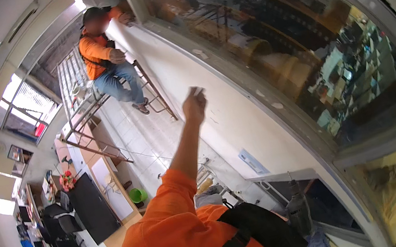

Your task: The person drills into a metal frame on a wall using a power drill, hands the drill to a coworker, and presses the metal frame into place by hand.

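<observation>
My left hand (195, 106) reaches out in front of the white wall panel (230, 110) below the window, its orange sleeve coming up from the lower edge. The fingers are closed around something small and whitish at their tips, too small to name. Whether the hand touches the panel, I cannot tell. A pale blue rectangular plate (253, 161) is on the panel, lower and to the right of the hand. No part of my right hand shows.
A co-worker (105, 60) in orange sits on metal scaffolding (84, 111), one hand at the panel's far end. Window glass (269, 47) runs along the right. Far below are a black tabletop (92, 207), a green bucket (137, 195) and chairs (67, 224). A grey drill-like tool (297, 207) stands near me.
</observation>
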`<act>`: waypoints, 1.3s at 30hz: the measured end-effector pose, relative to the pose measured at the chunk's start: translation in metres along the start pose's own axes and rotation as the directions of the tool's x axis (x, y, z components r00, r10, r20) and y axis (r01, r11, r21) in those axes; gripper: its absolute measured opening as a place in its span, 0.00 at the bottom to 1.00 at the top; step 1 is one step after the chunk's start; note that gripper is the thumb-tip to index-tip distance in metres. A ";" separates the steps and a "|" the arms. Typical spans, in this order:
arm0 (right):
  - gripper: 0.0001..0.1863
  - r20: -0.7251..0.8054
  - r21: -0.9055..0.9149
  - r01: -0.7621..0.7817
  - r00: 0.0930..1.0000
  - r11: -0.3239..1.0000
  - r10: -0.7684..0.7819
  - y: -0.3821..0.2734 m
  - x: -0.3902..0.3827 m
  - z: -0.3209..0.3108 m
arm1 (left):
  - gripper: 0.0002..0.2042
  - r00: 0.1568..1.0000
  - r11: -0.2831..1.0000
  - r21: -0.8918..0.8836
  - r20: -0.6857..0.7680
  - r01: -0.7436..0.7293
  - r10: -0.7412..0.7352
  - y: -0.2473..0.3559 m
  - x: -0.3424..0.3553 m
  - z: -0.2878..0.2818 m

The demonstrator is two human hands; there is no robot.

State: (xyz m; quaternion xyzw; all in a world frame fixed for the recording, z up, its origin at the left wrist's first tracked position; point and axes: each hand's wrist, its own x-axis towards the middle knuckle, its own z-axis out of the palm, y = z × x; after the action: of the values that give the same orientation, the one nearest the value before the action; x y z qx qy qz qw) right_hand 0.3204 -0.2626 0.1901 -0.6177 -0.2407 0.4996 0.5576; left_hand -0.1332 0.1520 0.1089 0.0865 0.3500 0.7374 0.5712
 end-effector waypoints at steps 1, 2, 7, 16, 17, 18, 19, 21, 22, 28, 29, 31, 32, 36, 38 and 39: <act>0.26 0.008 -0.016 -0.014 1.000 1.000 0.014 -0.004 0.004 0.004 | 0.15 0.999 0.919 -0.395 0.051 0.024 -0.004 0.031 0.031 -0.036; 0.26 0.010 -0.034 -0.019 1.000 0.999 0.020 -0.008 0.008 0.009 | 0.18 1.000 0.882 -0.471 0.012 0.005 0.000 0.061 0.050 -0.050; 0.26 0.003 -0.093 -0.054 0.998 0.994 0.055 -0.022 0.026 0.042 | 0.26 0.966 0.875 -0.415 -0.173 -0.250 0.194 0.171 0.127 -0.076; 0.26 0.005 -0.149 -0.170 0.985 0.974 0.172 -0.024 0.040 0.097 | 0.28 0.912 0.869 -0.294 -0.226 -0.399 0.342 0.255 0.204 -0.092; 0.26 -0.001 -0.154 -0.182 0.983 0.971 0.184 -0.024 0.041 0.102 | 0.28 0.913 0.871 -0.294 -0.230 -0.394 0.336 0.257 0.208 -0.098; 0.26 -0.010 -0.158 -0.201 0.979 0.967 0.202 -0.024 0.041 0.106 | 0.28 0.901 0.864 -0.268 -0.215 -0.425 0.376 0.258 0.212 -0.104; 0.26 -0.022 -0.161 -0.212 0.977 0.964 0.211 -0.022 0.040 0.110 | 0.27 0.891 0.858 -0.247 -0.194 -0.449 0.410 0.257 0.218 -0.106; 0.26 -0.005 -0.160 -0.239 0.970 0.958 0.242 -0.019 0.042 0.118 | 0.21 0.878 0.848 -0.252 -0.249 -0.465 0.408 0.281 0.228 -0.123; 0.26 -0.005 -0.163 -0.252 0.967 0.954 0.255 -0.019 0.041 0.121 | 0.19 0.897 0.851 -0.289 -0.193 -0.439 0.398 0.285 0.230 -0.130; 0.26 0.022 -0.134 -0.300 0.952 0.944 0.306 -0.012 0.029 0.127 | 0.17 0.915 0.908 -0.164 -0.192 -0.386 0.354 0.287 0.226 -0.143; 0.26 0.014 -0.119 -0.293 0.955 0.949 0.297 -0.013 0.025 0.127 | 0.17 0.947 0.940 -0.135 -0.127 -0.313 0.296 0.270 0.217 -0.139; 0.26 0.032 -0.085 -0.265 0.963 0.960 0.269 -0.017 0.020 0.127 | 0.16 0.980 0.980 0.009 -0.014 -0.198 0.198 0.223 0.192 -0.128; 0.26 0.036 -0.067 -0.247 0.968 0.967 0.250 -0.018 0.019 0.125 | 0.16 0.988 0.987 0.057 -0.020 -0.149 0.151 0.189 0.167 -0.125; 0.28 -0.031 -0.120 -0.200 0.980 0.972 0.198 0.027 0.025 0.093 | 0.14 0.971 0.976 0.127 0.139 0.177 -0.194 0.080 0.036 -0.142; 0.24 0.034 -0.158 -0.115 0.992 0.981 0.122 0.013 0.020 0.100 | 0.19 0.915 0.884 0.277 0.041 0.376 -0.402 0.010 -0.037 -0.127; 0.23 0.026 -0.103 -0.083 0.996 0.991 0.086 0.009 0.015 0.102 | 0.19 0.879 0.842 0.306 0.032 0.445 -0.477 -0.012 -0.072 -0.113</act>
State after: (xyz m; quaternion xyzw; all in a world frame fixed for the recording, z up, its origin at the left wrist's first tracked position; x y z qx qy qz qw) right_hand 0.2339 -0.2063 0.1888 -0.6474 -0.2479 0.5193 0.4998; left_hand -0.1597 0.0414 0.0373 0.1217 0.4334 0.5132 0.7307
